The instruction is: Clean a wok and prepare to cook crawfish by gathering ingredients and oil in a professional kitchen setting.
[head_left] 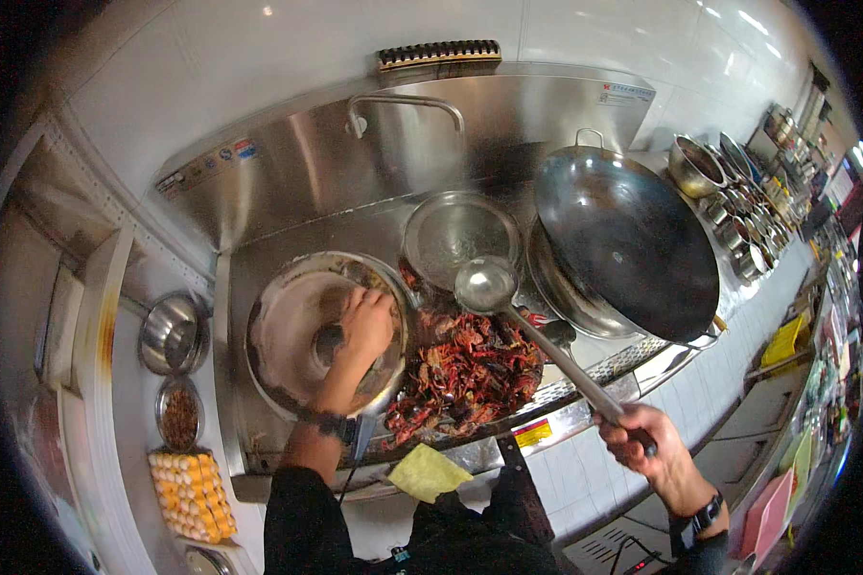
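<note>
My right hand (640,442) is closed round the handle of a metal ladle (486,285). Its shiny bowl hangs by the near rim of a round metal pan of liquid (451,230). Over the right part of a round, pale-lined wok burner (283,331) with a dark centre is my left hand (366,321). Its fingers look curled inward, and whatever they grip is hidden beneath them. Between the burner and the ladle handle lies a heap of red cooked crayfish (475,369) on the steel stove top.
A large dark wok (633,244) leans tilted at the right. A faucet (408,101) juts from the steel backsplash. Left of the stove are metal bowls (171,335) and stacked eggs (192,494). A yellow cloth (430,471) lies at the front edge; pots (697,165) stand far right.
</note>
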### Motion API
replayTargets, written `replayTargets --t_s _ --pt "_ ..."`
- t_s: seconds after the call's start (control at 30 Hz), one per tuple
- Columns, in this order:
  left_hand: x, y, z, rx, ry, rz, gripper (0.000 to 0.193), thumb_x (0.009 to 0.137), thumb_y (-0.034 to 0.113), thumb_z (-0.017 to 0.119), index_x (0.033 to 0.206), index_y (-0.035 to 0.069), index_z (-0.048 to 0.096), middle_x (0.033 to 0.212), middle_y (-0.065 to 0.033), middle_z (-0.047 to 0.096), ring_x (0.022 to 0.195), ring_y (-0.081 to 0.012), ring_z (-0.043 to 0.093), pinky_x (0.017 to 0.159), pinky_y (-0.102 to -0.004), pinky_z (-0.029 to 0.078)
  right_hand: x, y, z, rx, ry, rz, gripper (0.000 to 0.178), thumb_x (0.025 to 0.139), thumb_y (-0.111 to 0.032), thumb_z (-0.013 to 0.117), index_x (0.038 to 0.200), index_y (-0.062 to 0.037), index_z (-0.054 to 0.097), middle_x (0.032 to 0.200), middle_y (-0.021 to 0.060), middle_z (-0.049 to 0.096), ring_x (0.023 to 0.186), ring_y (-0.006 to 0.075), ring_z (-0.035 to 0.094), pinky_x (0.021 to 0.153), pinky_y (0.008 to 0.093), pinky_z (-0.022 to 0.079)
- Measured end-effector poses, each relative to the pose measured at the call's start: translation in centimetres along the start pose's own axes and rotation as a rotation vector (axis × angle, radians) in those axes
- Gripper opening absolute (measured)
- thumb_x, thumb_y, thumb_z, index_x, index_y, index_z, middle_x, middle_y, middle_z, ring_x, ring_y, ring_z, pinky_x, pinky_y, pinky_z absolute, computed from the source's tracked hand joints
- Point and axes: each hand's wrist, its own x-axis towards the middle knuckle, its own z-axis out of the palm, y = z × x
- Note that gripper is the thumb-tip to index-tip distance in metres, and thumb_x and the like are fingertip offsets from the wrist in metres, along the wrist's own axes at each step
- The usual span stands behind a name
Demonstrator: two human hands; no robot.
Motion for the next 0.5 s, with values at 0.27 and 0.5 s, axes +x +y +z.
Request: replayTargets --t_s 0.27,0.5 --pt "8.7 -1.1 8.5 0.421 -0.997 0.131 0.037 0.075 0.016 0.052 0.113 0.015 0.053 0.121 -0.0071 0.046 0.121 -0.0289 0.026 0.1 -0.0476 0.013 -6.7 4.9 3.6 -0.15 0.223 -0.065 0.028 0.071 -0.006 0.051 0.094 0.0094 0.045 0.058 0.0104 0.048 0.036 0.0137 0.046 0.029 0.0239 0.036" --pt "10.5 -0.6 11.5 0.447 -1.212 0.051 0.045 0.076 0.017 0.047 0.121 0.018 0.046 0.136 -0.009 0.024 0.128 -0.0308 0.008 0.102 -0.0473 0.0 -7.4 4.7 6.4 -0.44 0.397 -0.033 0.031 0.071 -0.002 0.056 0.097 0.0083 0.044 0.062 0.0083 0.05 0.044 0.0146 0.051 0.035 0.0253 0.039"
